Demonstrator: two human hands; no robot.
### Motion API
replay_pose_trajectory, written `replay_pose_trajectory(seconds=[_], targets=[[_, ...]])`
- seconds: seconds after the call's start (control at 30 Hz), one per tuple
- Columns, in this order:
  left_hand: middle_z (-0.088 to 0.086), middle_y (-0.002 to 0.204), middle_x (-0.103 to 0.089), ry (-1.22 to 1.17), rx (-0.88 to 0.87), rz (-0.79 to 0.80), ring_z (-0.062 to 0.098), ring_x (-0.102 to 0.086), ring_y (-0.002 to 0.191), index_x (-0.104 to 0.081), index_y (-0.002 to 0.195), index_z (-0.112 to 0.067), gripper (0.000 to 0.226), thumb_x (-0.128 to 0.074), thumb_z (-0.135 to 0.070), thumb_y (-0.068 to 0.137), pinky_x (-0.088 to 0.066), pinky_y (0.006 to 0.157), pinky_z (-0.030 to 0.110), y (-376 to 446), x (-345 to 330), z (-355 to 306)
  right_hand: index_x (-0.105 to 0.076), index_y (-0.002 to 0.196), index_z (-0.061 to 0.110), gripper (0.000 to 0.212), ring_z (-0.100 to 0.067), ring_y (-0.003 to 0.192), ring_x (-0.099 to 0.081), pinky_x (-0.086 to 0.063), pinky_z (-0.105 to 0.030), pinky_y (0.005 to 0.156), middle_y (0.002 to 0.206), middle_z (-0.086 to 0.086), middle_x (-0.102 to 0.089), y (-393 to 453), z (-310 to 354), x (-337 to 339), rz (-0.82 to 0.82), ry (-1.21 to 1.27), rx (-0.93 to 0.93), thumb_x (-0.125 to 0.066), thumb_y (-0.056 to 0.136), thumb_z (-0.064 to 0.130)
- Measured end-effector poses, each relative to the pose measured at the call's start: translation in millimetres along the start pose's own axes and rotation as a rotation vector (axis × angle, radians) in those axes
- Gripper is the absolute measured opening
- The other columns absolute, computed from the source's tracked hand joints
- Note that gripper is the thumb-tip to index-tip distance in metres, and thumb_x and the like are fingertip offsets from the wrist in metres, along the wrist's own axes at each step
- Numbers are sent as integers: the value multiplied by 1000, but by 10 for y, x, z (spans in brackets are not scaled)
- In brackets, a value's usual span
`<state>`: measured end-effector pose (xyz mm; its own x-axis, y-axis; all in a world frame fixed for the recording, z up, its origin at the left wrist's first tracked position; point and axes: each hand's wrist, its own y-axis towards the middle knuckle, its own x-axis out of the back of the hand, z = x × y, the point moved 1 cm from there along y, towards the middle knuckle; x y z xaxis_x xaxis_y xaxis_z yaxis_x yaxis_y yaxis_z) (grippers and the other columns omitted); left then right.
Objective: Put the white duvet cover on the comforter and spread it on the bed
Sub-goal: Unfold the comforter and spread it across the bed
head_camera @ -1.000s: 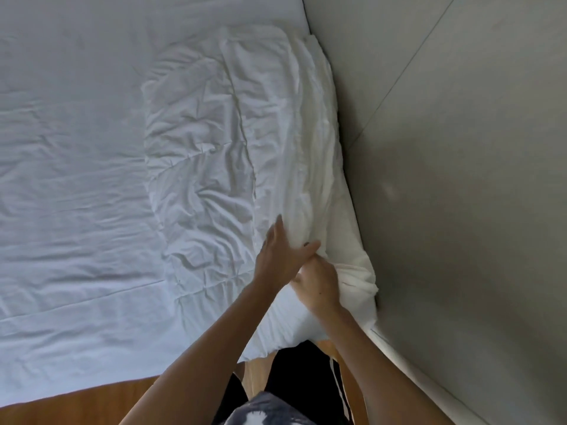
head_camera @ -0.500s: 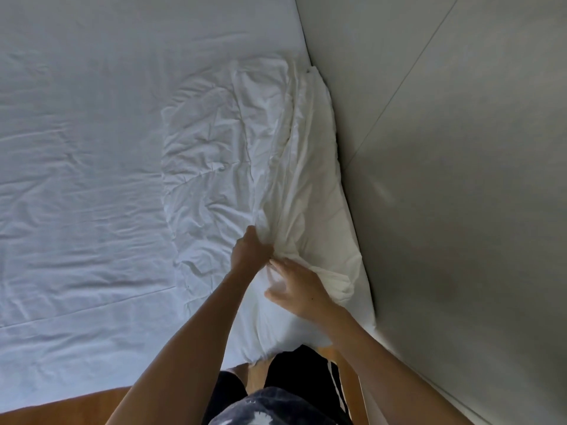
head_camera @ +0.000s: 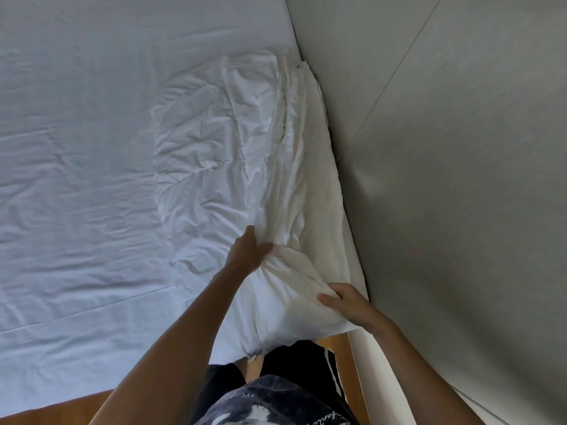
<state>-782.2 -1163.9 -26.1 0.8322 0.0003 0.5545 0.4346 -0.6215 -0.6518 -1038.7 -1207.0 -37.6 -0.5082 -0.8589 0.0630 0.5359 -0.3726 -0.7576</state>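
Note:
A crumpled white duvet cover [head_camera: 208, 142] lies bunched on the right side of the bed [head_camera: 76, 148], against the grey wall. A creamier white comforter [head_camera: 313, 167] shows along its right edge and at the near end. My left hand [head_camera: 245, 250] grips a gathered fold of the cover near the middle of the bundle. My right hand [head_camera: 346, 302] pinches the near right corner of the fabric, thumb on top. How far the comforter sits inside the cover is hidden by the folds.
A pale blue-white sheet covers the bed to the left. The grey wall [head_camera: 445, 179] runs close along the right of the bundle. Wooden floor [head_camera: 55, 409] shows at the bed's near edge, by my dark trousers [head_camera: 291, 363].
My hands have moved apart: the left slid up along the bundle and gathered fabric, the right drew back to the near right corner. The cover has bunched further toward the wall.

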Motion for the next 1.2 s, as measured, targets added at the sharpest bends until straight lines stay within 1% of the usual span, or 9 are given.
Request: replay_pose_trajectory(seconds=[0.37, 0.43, 0.57, 0.67, 0.77, 0.87, 0.97, 1.07, 1.2], targets=[[10, 92, -55, -20, -123, 4, 22, -51, 76, -44, 102, -3, 16, -51, -17, 97, -35, 53, 23, -36, -126, -43, -54, 79, 14, 16, -13, 74, -49, -36, -26, 64, 81, 0, -52, 123, 80, 234, -153, -23, -186, -52, 86, -1], [8, 89, -54, -30, -127, -5, 19, -50, 72, -45, 102, -3, 16, -50, -17, 97, -35, 52, 22, -42, -116, -37, -59, 92, 16, 4, -11, 82, -54, -40, -24, 70, 93, 1, -58, 140, 162, 230, -179, 83, -201, -59, 90, 13], [2, 83, -52, -99, -102, -40, 11, -49, 67, -45, 102, -3, 15, -51, -16, 96, -37, 53, 23, -75, -82, 35, -50, 119, 33, 33, -7, 110, -49, -39, -25, 83, 118, 16, -51, 171, 361, 205, -72, 86, -254, -48, 95, 55], [-3, 81, -50, -159, -69, -56, 10, -49, 70, -46, 102, -4, 14, -52, -15, 96, -40, 56, 22, -108, -51, 91, -48, 129, 37, 67, -10, 115, -52, -41, -33, 100, 122, 16, -55, 160, 275, 96, 140, -5, -331, -54, 75, 76], [-5, 80, -49, -171, -65, -47, 7, -48, 69, -45, 101, -7, 12, -52, -15, 96, -38, 56, 21, -131, -63, 79, -64, 120, 21, 54, -12, 101, -63, -50, -26, 89, 114, 3, -67, 79, 113, -23, 185, -32, -332, -62, 83, 60], [-4, 78, -49, -164, -80, -32, 8, -47, 67, -44, 98, -6, 12, -51, -14, 96, -37, 55, 22, -151, -74, 53, -69, 92, 15, 30, -9, 79, -60, -42, -18, 66, 87, 3, -65, 55, 58, -18, 44, -117, -272, -53, 97, 40], [-1, 75, -48, -177, -76, -42, 11, -46, 64, -43, 95, -4, 11, -51, -12, 95, -39, 55, 25, -182, -81, 58, -55, 71, 17, 33, -9, 68, -51, -35, -23, 63, 74, 2, -54, 82, 12, 92, -93, -118, -244, -52, 98, 35], [-1, 74, -48, -183, -66, -65, 11, -45, 62, -43, 95, -4, 11, -50, -12, 95, -37, 52, 21, -199, -63, 77, -61, 103, 23, 19, -13, 96, -59, -44, -29, 85, 102, 0, -61, 192, 26, 153, -201, -72, -203, -59, 93, 38], [-1, 75, -48, -196, -64, -74, 12, -46, 62, -44, 95, -4, 9, -50, -11, 94, -36, 47, 16, -212, -20, 107, -40, 144, 20, 57, -11, 133, -40, -35, -34, 108, 143, 6, -45, 294, 486, 123, -601, -188, 103, -58, 93, 39]])
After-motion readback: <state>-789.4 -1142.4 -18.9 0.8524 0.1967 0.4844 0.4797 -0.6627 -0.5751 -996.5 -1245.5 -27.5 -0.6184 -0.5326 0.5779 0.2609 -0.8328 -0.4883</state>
